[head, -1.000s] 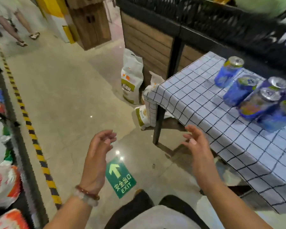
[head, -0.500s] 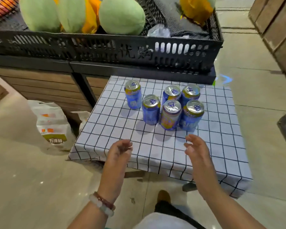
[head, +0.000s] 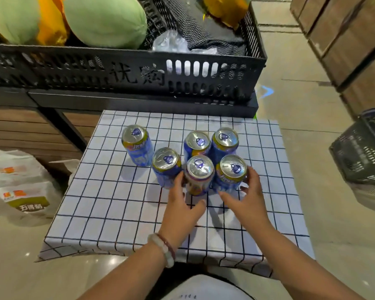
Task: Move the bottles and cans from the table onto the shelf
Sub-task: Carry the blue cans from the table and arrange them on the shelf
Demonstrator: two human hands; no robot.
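Note:
Several blue and yellow cans stand upright on the checked tablecloth point(head: 117, 202). One can point(head: 136, 148) stands apart at the back left; the others are bunched together. My left hand point(head: 182, 208) curls its fingers round the left side of the middle front can point(head: 199, 174), its thumb near the can's base. My right hand point(head: 249, 198) wraps round the front right can point(head: 231, 172), fingers on its right side and thumb at its near side. Another can point(head: 166, 163) stands just left of my left fingers. Two more cans point(head: 197, 141) point(head: 224, 137) stand behind.
A black plastic crate point(head: 139, 70) holding green melons point(head: 104, 20) sits on a dark ledge point(head: 139, 100) right behind the table. A white sack point(head: 24, 187) lies on the floor at left. A dark basket point(head: 364, 152) and wooden crates point(head: 355, 40) are at right.
The view swung from the floor round to the table. Both hands, held apart in the air before, moved forward and came onto the two front cans.

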